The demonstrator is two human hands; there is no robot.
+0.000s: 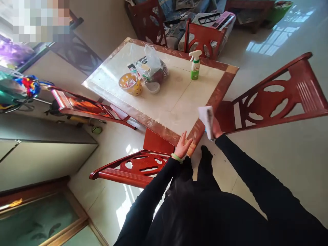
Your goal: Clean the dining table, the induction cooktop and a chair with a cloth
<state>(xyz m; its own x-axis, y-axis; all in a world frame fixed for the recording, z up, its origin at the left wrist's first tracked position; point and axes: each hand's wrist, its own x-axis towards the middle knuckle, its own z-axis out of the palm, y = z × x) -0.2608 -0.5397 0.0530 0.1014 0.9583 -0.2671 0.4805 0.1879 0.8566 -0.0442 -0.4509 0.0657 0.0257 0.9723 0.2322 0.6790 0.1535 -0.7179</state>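
My right hand (217,129) is closed on a folded pale cloth (205,119), held at the right edge of the dining table (176,118). Fingers apart and holding nothing, my left hand (182,147) is over the table's near corner; whether it touches the top I cannot tell. A green bangle circles that wrist. Farther back on the tabletop stands a white and green spray bottle (195,66), upright. Left of it are a yellow patterned basket (130,85) with small items inside, a white cup-like container (153,87) and a filled clear plastic bag (153,66).
Red wooden chairs surround the table: one at the right (279,92), one near left (138,165), one far left (87,106) and others behind. A pink keyboard (223,20) lies beyond them. A low cabinet (43,157) lines the left side. Tiled floor (287,160) extends right.
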